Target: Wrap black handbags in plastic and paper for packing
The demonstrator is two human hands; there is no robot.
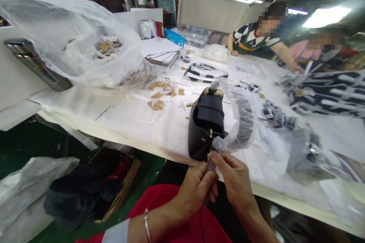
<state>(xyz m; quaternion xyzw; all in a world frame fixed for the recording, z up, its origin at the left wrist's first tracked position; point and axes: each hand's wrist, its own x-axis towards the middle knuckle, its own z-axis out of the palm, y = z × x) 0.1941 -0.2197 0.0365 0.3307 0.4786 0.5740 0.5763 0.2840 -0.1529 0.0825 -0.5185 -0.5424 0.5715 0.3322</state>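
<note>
A black handbag [195,136] stands at the front edge of the table, with gold-coloured metal fittings on it. Its arched handle [245,117] is wrapped in clear plastic and curves out to the right. Just in front of the bag, my left hand [194,186] is closed around a narrow greyish strip [210,165] that points up towards the bag. My right hand [234,172] pinches near the strip's upper end, close to the plastic at the handle's base. What the strip is, and whether it joins the bag, I cannot make out.
Brown tags [156,95] lie left of the bag, beside a large clear plastic bag [94,41] and a flask [40,66]. Behind are stacked papers [162,51] and a blue box [174,38]. Rolled patterned straps [278,115] lie right. Co-workers sit across the table.
</note>
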